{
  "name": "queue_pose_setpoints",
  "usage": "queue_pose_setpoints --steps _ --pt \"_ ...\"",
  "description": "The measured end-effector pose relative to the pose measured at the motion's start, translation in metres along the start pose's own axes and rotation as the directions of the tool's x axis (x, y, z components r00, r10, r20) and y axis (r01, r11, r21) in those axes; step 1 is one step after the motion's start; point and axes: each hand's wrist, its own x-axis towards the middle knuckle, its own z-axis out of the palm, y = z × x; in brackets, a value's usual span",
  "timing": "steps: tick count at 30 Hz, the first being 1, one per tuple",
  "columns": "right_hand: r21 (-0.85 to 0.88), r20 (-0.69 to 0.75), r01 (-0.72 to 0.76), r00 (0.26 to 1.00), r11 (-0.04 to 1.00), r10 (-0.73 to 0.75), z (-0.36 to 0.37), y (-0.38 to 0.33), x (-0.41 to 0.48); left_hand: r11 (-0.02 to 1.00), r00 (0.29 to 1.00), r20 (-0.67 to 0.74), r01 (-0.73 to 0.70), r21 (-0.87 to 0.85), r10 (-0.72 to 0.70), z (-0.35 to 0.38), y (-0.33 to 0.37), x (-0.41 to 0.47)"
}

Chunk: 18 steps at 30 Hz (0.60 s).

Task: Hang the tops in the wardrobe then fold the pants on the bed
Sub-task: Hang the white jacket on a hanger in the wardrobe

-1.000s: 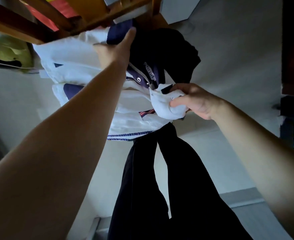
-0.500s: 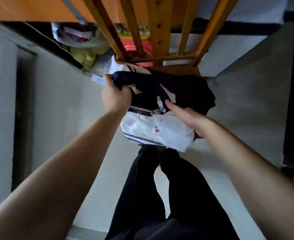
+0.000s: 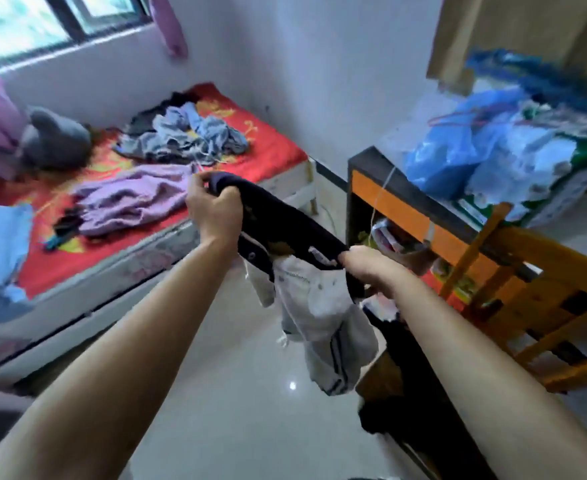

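Crumpled clothes (image 3: 181,135) await folding on the red-sheeted bed (image 3: 278,157), left; over the floor (image 3: 233,393) beside it, a person's left hand (image 3: 214,211) and right hand (image 3: 371,268) clench their fingers (image 3: 229,197) round the navy collar (image 3: 285,220) of a white top (image 3: 319,306), stretching it level, apparently for hanging, near a wooden chair (image 3: 544,271)

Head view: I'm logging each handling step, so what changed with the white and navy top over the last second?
The white and navy top has come up off the wooden chair and now hangs between both hands. The right hand left the white fabric and took hold of the dark collar. The left hand still grips the collar; the dark pants stay draped on the chair.
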Motion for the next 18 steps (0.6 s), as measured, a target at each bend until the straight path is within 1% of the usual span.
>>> queue_pose_setpoints --steps 1,3,5,6,7,8,9,10,11,12,13,14,15,16,17,18 --pt "-0.05 -0.103 0.077 0.991 0.996 -0.081 0.01 -0.022 -0.005 0.999 0.998 -0.054 -0.022 -0.048 0.019 -0.027 0.012 0.012" --pt "-0.156 -0.261 0.219 0.931 0.963 -0.254 0.035 -0.066 -0.021 0.989 0.99 -0.099 -0.115 -0.095 0.105 -0.084 0.03 0.027" --pt "-0.124 -0.341 0.356 0.861 0.926 -0.377 0.068 -0.106 -0.041 0.979 0.978 -0.093 -0.194 -0.055 0.189 -0.142 0.038 0.037" --pt "-0.054 -0.363 0.414 0.84 0.909 -0.404 0.085 -0.124 -0.051 0.976 0.973 -0.071 -0.219 0.014 0.22 -0.172 0.037 0.043" --pt "0.06 -0.368 0.457 0.836 0.888 -0.406 0.102 -0.141 -0.059 0.964 0.969 -0.041 -0.238 0.117 0.244 -0.202 0.034 0.049" --pt "0.21 -0.345 0.489 0.847 0.847 -0.404 0.12 -0.157 -0.067 0.935 0.966 -0.011 -0.249 0.251 0.259 -0.231 0.028 0.055" --pt "0.356 -0.288 0.495 0.865 0.793 -0.411 0.138 -0.173 -0.078 0.882 0.964 0.019 -0.252 0.397 0.267 -0.26 0.02 0.061" --pt "0.438 -0.218 0.492 0.87 0.753 -0.442 0.155 -0.189 -0.089 0.815 0.964 0.044 -0.245 0.525 0.261 -0.288 0.011 0.066" --pt "0.443 -0.141 0.507 0.854 0.74 -0.501 0.172 -0.205 -0.1 0.752 0.968 0.054 -0.223 0.621 0.243 -0.314 -0.001 0.07" --pt "0.394 -0.072 0.551 0.817 0.736 -0.573 0.19 -0.218 -0.109 0.705 0.976 0.05 -0.19 0.684 0.214 -0.338 -0.012 0.07" --pt "0.313 -0.032 0.613 0.771 0.726 -0.637 0.207 -0.23 -0.117 0.681 0.983 0.029 -0.147 0.718 0.182 -0.36 -0.024 0.069" --pt "0.198 -0.016 0.684 0.718 0.702 -0.696 0.224 -0.241 -0.124 0.68 0.988 -0.005 -0.102 0.726 0.153 -0.382 -0.037 0.067" --pt "0.068 -0.005 0.752 0.657 0.655 -0.754 0.241 -0.252 -0.128 0.704 0.991 -0.048 -0.057 0.708 0.128 -0.402 -0.048 0.065" --pt "-0.043 0.02 0.808 0.589 0.588 -0.808 0.257 -0.262 -0.131 0.737 0.989 -0.1 -0.012 0.676 0.108 -0.422 -0.058 0.062" --pt "-0.115 0.059 0.852 0.519 0.511 -0.853 0.274 -0.272 -0.134 0.764 0.984 -0.152 0.028 0.645 0.092 -0.44 -0.068 0.059" --pt "-0.144 0.097 0.888 0.451 0.436 -0.887 0.291 -0.281 -0.136 0.778 0.979 -0.188 0.061 0.625 0.074 -0.456 -0.076 0.055"
